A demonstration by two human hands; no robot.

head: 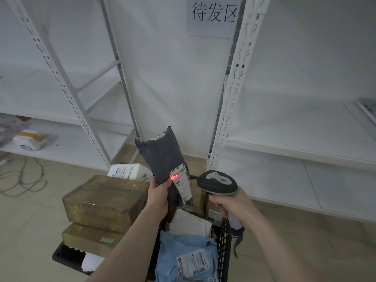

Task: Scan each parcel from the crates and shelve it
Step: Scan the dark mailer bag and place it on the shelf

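Note:
My left hand grips the lower edge of a dark grey poly-bag parcel, held upright above the crates. A white shipping label sits on the parcel's lower right, with a red laser line across its barcode. My right hand is wrapped around the handle of a grey barcode scanner, whose head points left at the label from close by. Below my hands, a black crate holds a light blue bag parcel and a white bag.
Two brown taped boxes are stacked in a crate on the left, with a white parcel behind them. White metal shelving stands to the right and left; the left shelf holds a small white box. Cables lie on the floor.

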